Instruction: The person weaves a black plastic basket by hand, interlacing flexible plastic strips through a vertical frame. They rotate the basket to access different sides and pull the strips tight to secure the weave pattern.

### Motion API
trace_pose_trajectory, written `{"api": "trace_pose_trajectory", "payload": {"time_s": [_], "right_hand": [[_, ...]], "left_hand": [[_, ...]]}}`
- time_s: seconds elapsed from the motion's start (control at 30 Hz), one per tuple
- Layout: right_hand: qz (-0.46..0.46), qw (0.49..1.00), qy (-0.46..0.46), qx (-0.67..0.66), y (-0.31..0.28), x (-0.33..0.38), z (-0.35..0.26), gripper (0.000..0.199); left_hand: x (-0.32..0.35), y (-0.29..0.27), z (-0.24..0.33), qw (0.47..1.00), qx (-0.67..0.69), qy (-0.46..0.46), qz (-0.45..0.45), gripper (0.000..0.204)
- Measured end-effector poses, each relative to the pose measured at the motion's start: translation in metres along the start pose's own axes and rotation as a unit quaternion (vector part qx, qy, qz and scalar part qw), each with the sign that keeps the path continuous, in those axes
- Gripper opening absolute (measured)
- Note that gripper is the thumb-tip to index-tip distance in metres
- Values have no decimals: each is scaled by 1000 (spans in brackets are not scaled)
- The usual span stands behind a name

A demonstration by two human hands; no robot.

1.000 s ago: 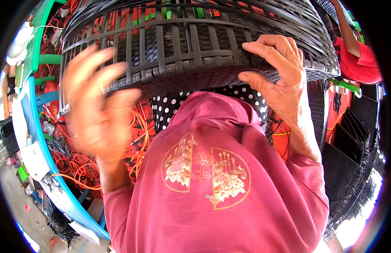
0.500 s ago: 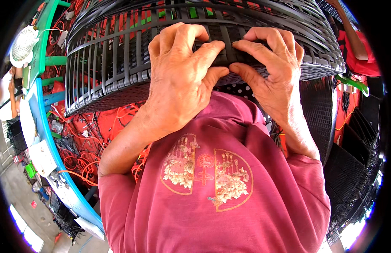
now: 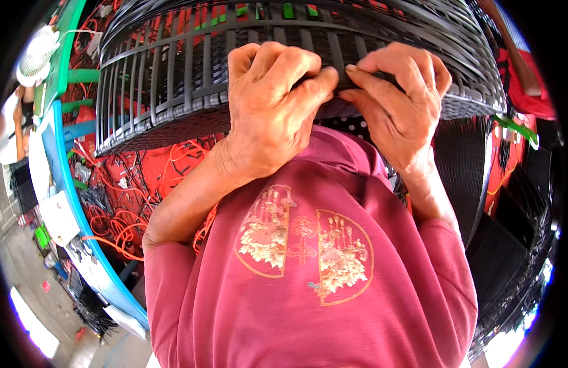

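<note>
A large black woven wicker piece (image 3: 150, 119) of flat plastic strips lies in front of my chest, its dense rim nearest me and open slats farther off. At the middle of that rim my left hand (image 3: 268, 113) is closed, thumb and curled fingers pinching at a black strip (image 3: 336, 54). Just right of it, my right hand (image 3: 403, 101) is also closed, its thumb and forefinger pinched at the same part of the weave. The fingertips of both hands almost meet. My fingers partly hide the strip ends between them.
At the left, a blue curved rail (image 3: 72, 196), a green frame (image 3: 63, 70) and a white fan (image 3: 38, 56) stand near the work. Orange cords (image 3: 121, 236) and scraps lie on red ground. More black woven pieces (image 3: 504, 245) are at the right, with another person's arm (image 3: 522, 64) beyond.
My left thumb has lifted from below the rim to close against the fingers. My right hand has shifted slightly right, its thumb and forefinger drawing closer together. The wicker piece has barely moved.
</note>
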State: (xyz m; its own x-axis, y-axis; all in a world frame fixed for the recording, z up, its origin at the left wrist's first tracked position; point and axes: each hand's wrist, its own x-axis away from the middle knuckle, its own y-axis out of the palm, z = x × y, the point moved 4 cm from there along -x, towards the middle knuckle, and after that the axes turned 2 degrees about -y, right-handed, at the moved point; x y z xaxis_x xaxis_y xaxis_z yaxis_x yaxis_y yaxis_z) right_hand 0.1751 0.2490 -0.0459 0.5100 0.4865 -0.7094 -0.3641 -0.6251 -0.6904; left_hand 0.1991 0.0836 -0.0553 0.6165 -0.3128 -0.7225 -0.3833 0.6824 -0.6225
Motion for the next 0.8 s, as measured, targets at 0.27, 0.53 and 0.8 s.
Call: {"api": "trace_pose_trajectory", "payload": {"time_s": [0.27, 0.53, 0.8], "right_hand": [[-76, 992, 94, -30, 1, -13, -12, 44], [-119, 991, 54, -12, 16, -20, -31, 35], [-77, 997, -12, -5, 23, -13, -30, 39]], "left_hand": [[21, -41, -27, 991, -37, -126, -26, 50], [19, -31, -22, 986, -74, -141, -56, 32], [32, -37, -22, 996, -18, -90, 6, 35]]}}
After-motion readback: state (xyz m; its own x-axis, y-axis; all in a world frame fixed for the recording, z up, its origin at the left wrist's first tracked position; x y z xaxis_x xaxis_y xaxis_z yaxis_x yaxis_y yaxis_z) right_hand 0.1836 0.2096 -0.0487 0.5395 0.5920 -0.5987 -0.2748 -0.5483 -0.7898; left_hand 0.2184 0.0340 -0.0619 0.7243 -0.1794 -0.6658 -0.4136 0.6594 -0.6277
